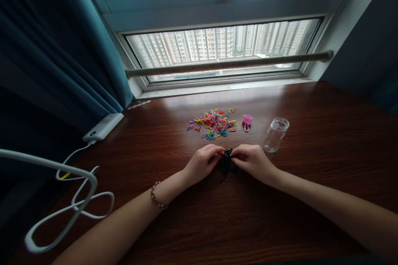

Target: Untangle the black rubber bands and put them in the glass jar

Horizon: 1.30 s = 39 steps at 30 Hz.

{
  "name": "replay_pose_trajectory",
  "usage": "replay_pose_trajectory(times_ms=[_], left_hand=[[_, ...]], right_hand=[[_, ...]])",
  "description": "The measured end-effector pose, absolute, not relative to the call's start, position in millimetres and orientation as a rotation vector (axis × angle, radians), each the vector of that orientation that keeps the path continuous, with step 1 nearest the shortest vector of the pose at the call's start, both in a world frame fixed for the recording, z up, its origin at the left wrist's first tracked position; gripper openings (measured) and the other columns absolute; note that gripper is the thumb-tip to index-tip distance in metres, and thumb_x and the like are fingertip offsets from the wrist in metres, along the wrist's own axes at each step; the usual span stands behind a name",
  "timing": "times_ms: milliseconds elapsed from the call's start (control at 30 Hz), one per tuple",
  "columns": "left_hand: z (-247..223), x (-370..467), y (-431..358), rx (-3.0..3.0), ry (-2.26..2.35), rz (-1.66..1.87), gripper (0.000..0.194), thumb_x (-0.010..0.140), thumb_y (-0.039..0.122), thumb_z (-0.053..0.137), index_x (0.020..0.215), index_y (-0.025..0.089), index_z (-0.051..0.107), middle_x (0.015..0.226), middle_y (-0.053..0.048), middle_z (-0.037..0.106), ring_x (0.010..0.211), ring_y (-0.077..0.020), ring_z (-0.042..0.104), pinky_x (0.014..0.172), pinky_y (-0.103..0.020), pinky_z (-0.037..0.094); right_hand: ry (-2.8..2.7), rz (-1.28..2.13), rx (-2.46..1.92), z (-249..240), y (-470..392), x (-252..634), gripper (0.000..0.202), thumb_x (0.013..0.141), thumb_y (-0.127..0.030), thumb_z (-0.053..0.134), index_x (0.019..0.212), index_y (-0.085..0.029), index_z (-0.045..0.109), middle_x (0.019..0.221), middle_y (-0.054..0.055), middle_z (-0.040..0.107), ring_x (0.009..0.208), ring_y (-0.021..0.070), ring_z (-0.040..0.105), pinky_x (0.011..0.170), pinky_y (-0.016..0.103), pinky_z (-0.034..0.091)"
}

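Note:
My left hand (201,164) and my right hand (255,162) meet over the table, fingers pinched on either side of a tangled black bunch (228,165) that looks like small hair ties. Some dark strands hang from it toward me. Just beyond my hands lies a loose pile of small multicoloured hair ties (215,122). To the right of that pile sits a pink hair piece (247,120) with a pale pink loop in front. A clear glass jar (275,136), lidless, is close to my right hand. My fingertips partly hide the black bunch.
The dark brown wooden table (180,219) reaches the window. A metal rail (230,64) crosses the window. At left a white power bank (103,126) lies with a white cable (66,232) looping over the table edge, beside a blue curtain (93,49).

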<state>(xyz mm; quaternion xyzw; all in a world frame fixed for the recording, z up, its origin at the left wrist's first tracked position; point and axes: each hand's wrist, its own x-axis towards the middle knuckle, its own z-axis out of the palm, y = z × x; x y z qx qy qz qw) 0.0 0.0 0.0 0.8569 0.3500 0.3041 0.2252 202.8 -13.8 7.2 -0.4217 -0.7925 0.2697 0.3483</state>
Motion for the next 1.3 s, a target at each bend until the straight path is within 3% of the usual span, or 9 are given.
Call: replay_pose_trajectory(times_ms=[233,567,900,1033,1300], left_hand=[[5,0,-3,2.355,0.902,1.031,0.024,0.082,0.018,0.05,0.105,0.016,0.056,0.107,-0.01,0.058,0.103,-0.0191,0.051,0.091,-0.036,0.043],[4,10,-16,2.275,0.875,1.12,0.035,0.072,0.028,0.064,0.105,0.016,0.057,0.095,-0.008,0.063,0.085,-0.0167,0.059,0.075,-0.028,0.05],[3,9,-15,2.226,0.914,1.175,0.021,0.078,0.022,0.058,0.099,0.017,0.062,0.089,-0.006,0.065,0.079,-0.0141,0.061,0.07,-0.025,0.051],[-1,8,-14,2.233,0.908,1.179,0.023,0.081,0.021,0.054,0.103,0.02,0.062,0.091,-0.006,0.065,0.08,-0.0137,0.061,0.07,-0.024,0.051],[5,8,-19,2.312,0.85,1.104,0.029,0.086,0.018,0.045,0.112,0.021,0.058,0.087,-0.006,0.06,0.078,-0.0117,0.057,0.068,-0.023,0.049]], right_hand=[[-1.671,1.126,-1.011,10,-11,200,0.015,0.072,-0.028,0.062,0.079,-0.016,0.066,0.074,0.003,0.065,0.068,0.0167,0.06,0.063,0.027,0.048],[-1.281,1.432,-0.937,15,-22,188,0.024,0.064,-0.034,0.069,0.079,-0.015,0.065,0.075,0.004,0.066,0.072,0.018,0.062,0.067,0.03,0.05],[-1.311,1.48,-0.934,16,-27,188,0.024,0.065,-0.035,0.069,0.079,-0.015,0.07,0.075,0.004,0.065,0.07,0.016,0.059,0.068,0.029,0.048],[-1.263,1.539,-0.894,19,-30,185,0.024,0.066,-0.037,0.068,0.078,-0.017,0.071,0.084,0.004,0.061,0.074,0.0142,0.058,0.069,0.027,0.048],[-1.035,1.666,-0.9,12,-29,186,0.029,0.062,-0.031,0.073,0.084,-0.014,0.065,0.078,0.004,0.066,0.074,0.0163,0.061,0.076,0.032,0.048]])
